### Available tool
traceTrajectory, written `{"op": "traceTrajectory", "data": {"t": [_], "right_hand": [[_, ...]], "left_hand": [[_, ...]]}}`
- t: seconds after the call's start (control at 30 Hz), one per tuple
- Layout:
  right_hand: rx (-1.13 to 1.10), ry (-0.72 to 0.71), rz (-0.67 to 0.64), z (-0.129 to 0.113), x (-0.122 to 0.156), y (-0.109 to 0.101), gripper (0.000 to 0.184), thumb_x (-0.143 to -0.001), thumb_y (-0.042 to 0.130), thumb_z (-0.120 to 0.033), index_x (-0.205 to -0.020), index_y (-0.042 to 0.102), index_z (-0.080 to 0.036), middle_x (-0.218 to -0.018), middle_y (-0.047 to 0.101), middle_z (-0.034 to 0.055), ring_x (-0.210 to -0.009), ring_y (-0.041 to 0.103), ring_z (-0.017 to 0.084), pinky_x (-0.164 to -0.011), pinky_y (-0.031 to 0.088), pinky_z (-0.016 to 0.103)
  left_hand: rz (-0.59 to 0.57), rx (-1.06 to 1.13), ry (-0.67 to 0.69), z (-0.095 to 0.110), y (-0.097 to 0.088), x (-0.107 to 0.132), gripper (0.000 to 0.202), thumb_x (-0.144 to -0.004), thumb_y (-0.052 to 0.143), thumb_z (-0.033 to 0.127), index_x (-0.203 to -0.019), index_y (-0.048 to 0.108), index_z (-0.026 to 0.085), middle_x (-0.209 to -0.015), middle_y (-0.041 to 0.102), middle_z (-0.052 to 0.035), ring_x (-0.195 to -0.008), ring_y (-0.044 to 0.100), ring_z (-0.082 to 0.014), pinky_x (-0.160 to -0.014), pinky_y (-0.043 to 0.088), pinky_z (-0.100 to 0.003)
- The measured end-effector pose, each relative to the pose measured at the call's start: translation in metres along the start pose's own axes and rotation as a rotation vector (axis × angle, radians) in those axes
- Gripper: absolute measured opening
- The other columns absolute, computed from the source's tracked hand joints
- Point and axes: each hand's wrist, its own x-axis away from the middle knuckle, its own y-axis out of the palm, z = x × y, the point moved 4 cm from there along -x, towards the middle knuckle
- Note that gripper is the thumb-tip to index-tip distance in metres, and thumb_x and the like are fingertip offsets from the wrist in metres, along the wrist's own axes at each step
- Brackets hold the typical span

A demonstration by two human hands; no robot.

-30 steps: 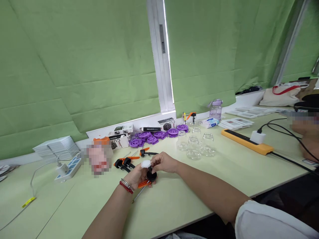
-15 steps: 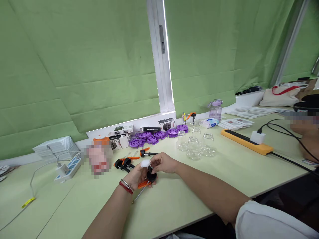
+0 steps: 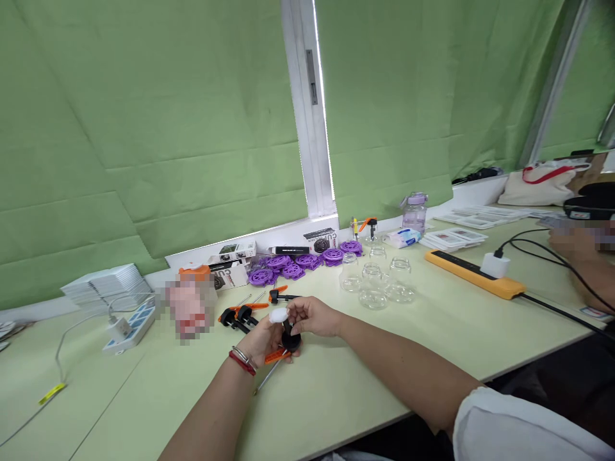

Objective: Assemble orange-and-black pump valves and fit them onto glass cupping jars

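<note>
My left hand [image 3: 266, 339] is closed around a bottle top [image 3: 291, 341] with a black round cap, an orange lever and a thin metal rod pointing down and left. A small white rounded piece [image 3: 278, 315], its kind unclear, sits by the left fingers. My right hand [image 3: 310, 315] pinches the black stem of the same top from the other side; its fingertips are partly hidden. Just beyond my hands lie several similar black tops [image 3: 227, 317] with orange levers. Several clear bottles [image 3: 372, 288], without tops, stand to the right.
Purple wheel-shaped pieces [image 3: 262, 276] and printed boxes [image 3: 231, 274] line the back. A yellow power strip [image 3: 473, 274] with a charger lies right, a white power strip [image 3: 132, 328] left. At the far right is another person's hand [image 3: 564, 246]. A lilac drinking bottle [image 3: 414, 214] stands behind.
The camera view shifts very slightly. Both my hands keep their hold on the bottle top, almost still. The other person's hand at the far right has moved a little to the left.
</note>
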Motion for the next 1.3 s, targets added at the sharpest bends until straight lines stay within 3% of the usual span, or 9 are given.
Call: {"op": "traceTrajectory", "data": {"t": [1.3], "right_hand": [[-0.025, -0.002, 0.003, 0.0022, 0.0002, 0.0039, 0.039, -0.051, 0.083, -0.033, -0.066, 0.052, -0.015, -0.069, 0.054, -0.0038, -0.064, 0.05, 0.009, -0.064, 0.042, 0.025]], "left_hand": [[0.026, 0.014, -0.012, 0.0028, 0.0019, 0.0011, 0.041, -0.071, 0.05, 0.056, -0.09, 0.041, 0.021, -0.073, 0.063, -0.0052, -0.06, 0.066, -0.025, -0.045, 0.043, -0.027]]}}
